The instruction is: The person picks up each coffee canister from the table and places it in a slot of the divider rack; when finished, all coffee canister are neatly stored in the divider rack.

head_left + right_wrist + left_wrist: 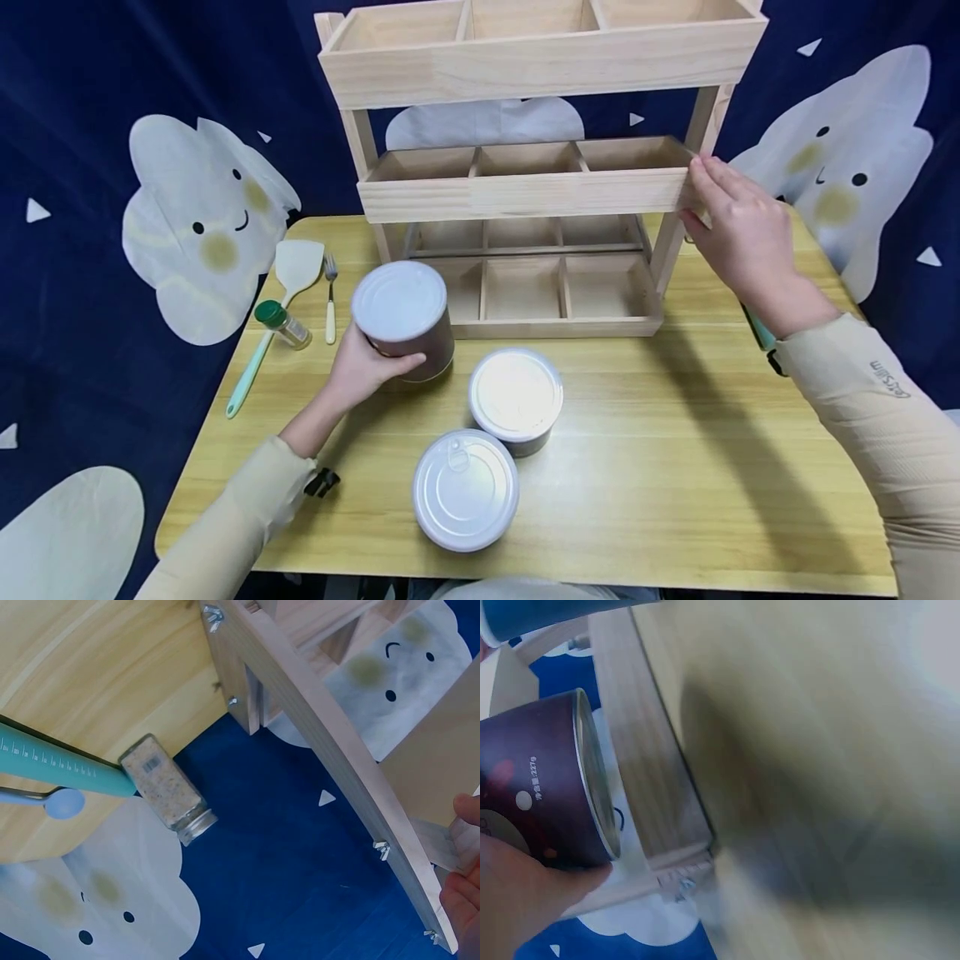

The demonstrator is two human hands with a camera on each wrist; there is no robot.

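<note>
My left hand (pixel 363 367) grips a dark brown can (pixel 431 350) with a white lid, just in front of the rack's left side. In the left wrist view the can (pixel 544 780) is tilted in that picture, with printing on its side and the thumb along it. My right hand (pixel 738 221) holds the right end of the middle tier of a wooden three-tier rack (pixel 525 193); in the right wrist view the fingers and thumb of that hand (pixel 465 889) pinch the board's end. Two more cans, one behind (pixel 516 396) and one nearer (pixel 465 490), stand on the table.
A white spatula (pixel 298 265) with a mint handle, a fork (pixel 330 300) and a green-capped shaker (pixel 282 325) lie at the left. Past the rack's right side are a mint-coloured tool (pixel 67 761), a spoon (pixel 64 803) and a seasoning jar (pixel 166 787). The wooden table (pixel 712 500) ends at a blue curtain.
</note>
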